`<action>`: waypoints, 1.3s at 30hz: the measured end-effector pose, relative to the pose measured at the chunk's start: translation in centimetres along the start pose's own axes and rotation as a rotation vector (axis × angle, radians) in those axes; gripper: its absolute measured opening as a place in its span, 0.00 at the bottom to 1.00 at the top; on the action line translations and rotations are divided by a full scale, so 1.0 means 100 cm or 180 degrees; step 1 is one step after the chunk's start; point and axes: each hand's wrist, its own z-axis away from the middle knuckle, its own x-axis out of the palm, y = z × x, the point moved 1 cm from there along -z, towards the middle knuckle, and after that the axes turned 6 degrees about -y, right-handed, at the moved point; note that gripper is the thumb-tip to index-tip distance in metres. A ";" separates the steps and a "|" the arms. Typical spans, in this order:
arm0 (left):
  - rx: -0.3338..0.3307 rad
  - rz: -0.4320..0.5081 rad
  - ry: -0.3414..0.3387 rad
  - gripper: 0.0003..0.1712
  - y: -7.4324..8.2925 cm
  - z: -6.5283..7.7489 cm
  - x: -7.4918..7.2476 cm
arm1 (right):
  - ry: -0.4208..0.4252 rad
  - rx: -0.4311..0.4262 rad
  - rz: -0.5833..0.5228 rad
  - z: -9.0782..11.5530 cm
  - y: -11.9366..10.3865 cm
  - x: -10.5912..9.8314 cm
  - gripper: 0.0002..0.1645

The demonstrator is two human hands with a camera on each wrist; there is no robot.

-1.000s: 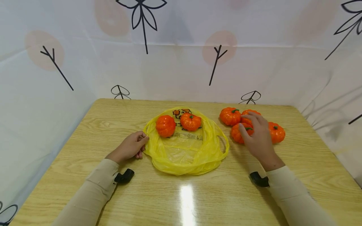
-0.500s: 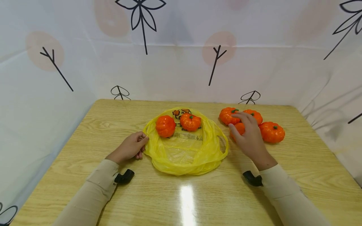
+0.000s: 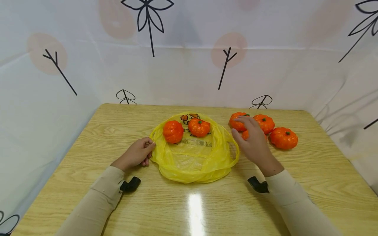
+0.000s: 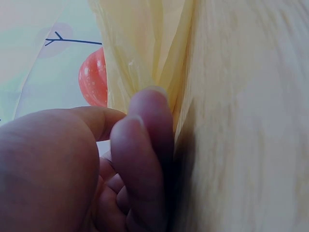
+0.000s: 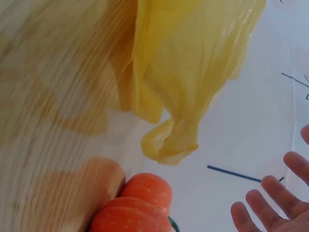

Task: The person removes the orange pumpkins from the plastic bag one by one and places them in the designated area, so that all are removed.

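At its left rim, the yellow plastic bag (image 3: 189, 172) is pinched between the thumb and fingers of my left hand (image 3: 137, 153); the left wrist view also shows this pinch. The bag lies with its mouth spread. Inside are two small orange pumpkins, a ribbed one (image 3: 173, 131) turned with no stem showing and another pumpkin (image 3: 199, 127) with its green stem up. My right hand (image 3: 255, 142), fingers apart and holding nothing, is over the pumpkins right of the bag. It partly hides a back-left pumpkin (image 3: 235, 124) and a front pumpkin (image 3: 245, 135).
Two more pumpkins stand farther right: a back pumpkin (image 3: 264, 124) and a rightmost pumpkin (image 3: 284, 138). Near my right hand, a loop handle (image 3: 234, 149) of the bag sticks out. A patterned white cloth (image 3: 183, 75) hangs behind the wooden table (image 3: 165, 209).
My right hand has moved left over the pumpkins toward the bag, uncovering the back pumpkin and the rightmost one. The left hand and the bag have stayed in place.
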 end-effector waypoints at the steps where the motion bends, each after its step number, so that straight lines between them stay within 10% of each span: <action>1: 0.0000 -0.0002 0.0001 0.17 0.000 0.000 0.000 | 0.0001 -0.0020 -0.0020 -0.001 -0.001 0.001 0.22; 39: 0.0005 -0.0012 0.0054 0.17 -0.001 -0.002 0.000 | -0.0213 -0.0242 -0.0192 -0.031 -0.039 0.029 0.22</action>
